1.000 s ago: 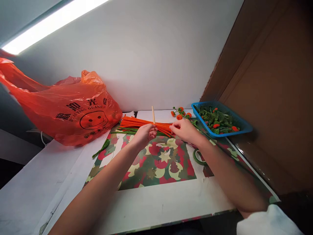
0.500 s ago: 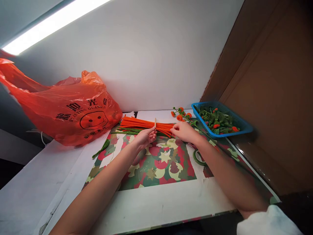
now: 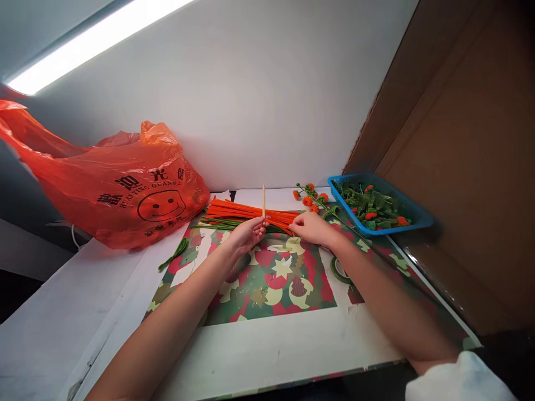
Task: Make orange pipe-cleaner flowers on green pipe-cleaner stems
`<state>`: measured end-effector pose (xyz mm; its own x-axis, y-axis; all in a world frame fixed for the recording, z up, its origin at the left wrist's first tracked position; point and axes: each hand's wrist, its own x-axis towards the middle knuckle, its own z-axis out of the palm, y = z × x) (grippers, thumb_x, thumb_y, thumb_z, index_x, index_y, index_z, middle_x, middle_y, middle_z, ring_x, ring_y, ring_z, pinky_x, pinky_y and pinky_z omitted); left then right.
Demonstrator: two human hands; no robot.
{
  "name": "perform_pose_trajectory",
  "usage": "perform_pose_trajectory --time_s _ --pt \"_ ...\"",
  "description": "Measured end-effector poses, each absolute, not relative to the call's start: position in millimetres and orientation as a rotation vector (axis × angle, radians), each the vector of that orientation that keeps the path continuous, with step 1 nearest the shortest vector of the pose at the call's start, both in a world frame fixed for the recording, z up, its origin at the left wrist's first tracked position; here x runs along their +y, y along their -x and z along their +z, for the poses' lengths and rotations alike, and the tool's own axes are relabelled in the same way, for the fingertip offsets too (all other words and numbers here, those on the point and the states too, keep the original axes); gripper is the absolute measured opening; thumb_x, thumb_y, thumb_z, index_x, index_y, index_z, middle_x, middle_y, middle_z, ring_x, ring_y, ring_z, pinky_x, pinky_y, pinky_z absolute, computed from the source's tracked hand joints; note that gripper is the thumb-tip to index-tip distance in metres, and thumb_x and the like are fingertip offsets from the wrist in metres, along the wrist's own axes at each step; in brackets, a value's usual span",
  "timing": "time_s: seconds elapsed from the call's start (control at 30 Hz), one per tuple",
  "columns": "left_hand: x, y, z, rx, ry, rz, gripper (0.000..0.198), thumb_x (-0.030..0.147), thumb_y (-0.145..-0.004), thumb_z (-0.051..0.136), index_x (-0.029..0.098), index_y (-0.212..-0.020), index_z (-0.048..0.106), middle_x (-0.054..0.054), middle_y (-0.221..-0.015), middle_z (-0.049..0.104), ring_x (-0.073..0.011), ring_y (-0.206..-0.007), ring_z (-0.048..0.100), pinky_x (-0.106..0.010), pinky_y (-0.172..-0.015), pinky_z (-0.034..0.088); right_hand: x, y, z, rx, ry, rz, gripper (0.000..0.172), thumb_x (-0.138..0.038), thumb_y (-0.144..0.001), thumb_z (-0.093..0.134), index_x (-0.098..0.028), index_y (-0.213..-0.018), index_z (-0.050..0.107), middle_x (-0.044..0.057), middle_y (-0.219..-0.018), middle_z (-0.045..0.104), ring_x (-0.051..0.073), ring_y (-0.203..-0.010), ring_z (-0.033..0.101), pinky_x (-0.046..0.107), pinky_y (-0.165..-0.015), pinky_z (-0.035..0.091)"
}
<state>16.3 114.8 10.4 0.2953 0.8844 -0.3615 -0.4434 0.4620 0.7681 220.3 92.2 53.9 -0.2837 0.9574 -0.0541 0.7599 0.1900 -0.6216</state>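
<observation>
My left hand [image 3: 248,234] is closed in a pinch round a thin wooden stick [image 3: 263,200], which stands upright from the fingertips. To its right, my right hand [image 3: 311,227] pinches at the right end of the orange strands, apparently on one orange pipe cleaner; the fingers partly hide it. Behind both hands lies a bundle of orange pipe cleaners [image 3: 234,209]. Green pipe cleaners [image 3: 221,224] lie along its near side. A folded green bunch [image 3: 173,254] rests apart on the left.
A red plastic bag [image 3: 125,189] stands at the left. Orange pompom flowers on green stems [image 3: 308,199] lie back right, beside a blue basket [image 3: 378,230] of leaves and flowers. Green tape [image 3: 337,269] lies near my right forearm. A cardboard wall [image 3: 451,167] borders the right side.
More of the wooden stick now shows above my left fingers; its top is higher. My right hand has shifted slightly left and down.
</observation>
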Motion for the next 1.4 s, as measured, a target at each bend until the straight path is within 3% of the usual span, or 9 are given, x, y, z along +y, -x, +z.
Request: perform_pose_trajectory --time_s 0.2,0.33,0.47,0.63,0.93,1.2,1.4 --pt "107 -6 35 0.705 -0.800 0.867 0.008 0.016 -0.083 0.063 0.010 -0.086 0.068 0.001 -0.062 0.057 -0.0012 -0.045 0.045 -0.009 -0.043 0.040 100 -230 54 -2.187 1.406 1.137 0.037 -0.043 -0.081 0.051 -0.013 -0.067 0.067 -0.004 -0.050 0.039 0.008 -0.048 0.029 0.024 -0.048 0.023" --pt "95 -4 48 0.640 -0.983 0.623 0.012 0.019 -0.072 0.074 0.009 -0.074 0.069 0.000 -0.054 0.053 -0.0042 -0.043 0.044 -0.014 -0.041 0.036 103 -234 52 -2.194 1.307 1.243 0.038 -0.046 -0.078 0.056 -0.012 -0.070 0.070 -0.004 -0.050 0.042 0.008 -0.048 0.030 0.023 -0.047 0.023" --pt "84 -7 57 0.609 -1.197 0.388 0.011 0.020 -0.070 0.073 0.008 -0.068 0.072 -0.004 -0.051 0.056 -0.0091 -0.044 0.046 -0.021 -0.042 0.036 105 -235 50 -2.186 1.230 1.250 0.034 -0.043 -0.073 0.063 -0.011 -0.072 0.072 0.000 -0.057 0.054 0.009 -0.053 0.040 0.023 -0.050 0.030" --pt "78 -10 64 0.641 -1.456 0.259 0.012 0.022 -0.072 0.071 0.013 -0.063 0.074 -0.006 -0.053 0.060 -0.0127 -0.046 0.047 -0.025 -0.047 0.038 102 -234 57 -2.145 1.243 1.112 0.030 -0.040 -0.071 0.065 -0.011 -0.067 0.071 0.001 -0.057 0.058 0.010 -0.053 0.044 0.022 -0.051 0.033" --pt "77 -25 53 0.847 -1.798 0.726 0.007 0.017 -0.074 0.068 0.021 -0.077 0.074 -0.001 -0.067 0.058 -0.0135 -0.061 0.043 -0.020 -0.055 0.033 93 -233 75 -1.881 1.418 0.592 0.025 -0.032 -0.075 0.060 -0.012 -0.062 0.066 -0.001 -0.053 0.053 0.010 -0.052 0.043 0.024 -0.053 0.030" --pt "70 -30 43 0.846 -1.843 0.860 0.006 0.016 -0.082 0.059 0.021 -0.083 0.058 0.002 -0.072 0.053 -0.0129 -0.060 0.037 -0.022 -0.059 0.029 87 -227 77 -1.797 1.430 0.454 0.027 -0.036 -0.077 0.060 -0.014 -0.062 0.064 -0.001 -0.053 0.055 0.011 -0.051 0.045 0.024 -0.054 0.030" --pt "64 -36 42 0.860 -1.769 0.886 0.011 0.014 -0.082 0.059 0.021 -0.080 0.051 0.001 -0.075 0.053 -0.0139 -0.062 0.040 -0.024 -0.062 0.029 78 -219 83 -1.815 1.417 0.413 0.024 -0.033 -0.079 0.062 -0.015 -0.064 0.065 0.001 -0.056 0.061 0.012 -0.053 0.050 0.024 -0.054 0.032"
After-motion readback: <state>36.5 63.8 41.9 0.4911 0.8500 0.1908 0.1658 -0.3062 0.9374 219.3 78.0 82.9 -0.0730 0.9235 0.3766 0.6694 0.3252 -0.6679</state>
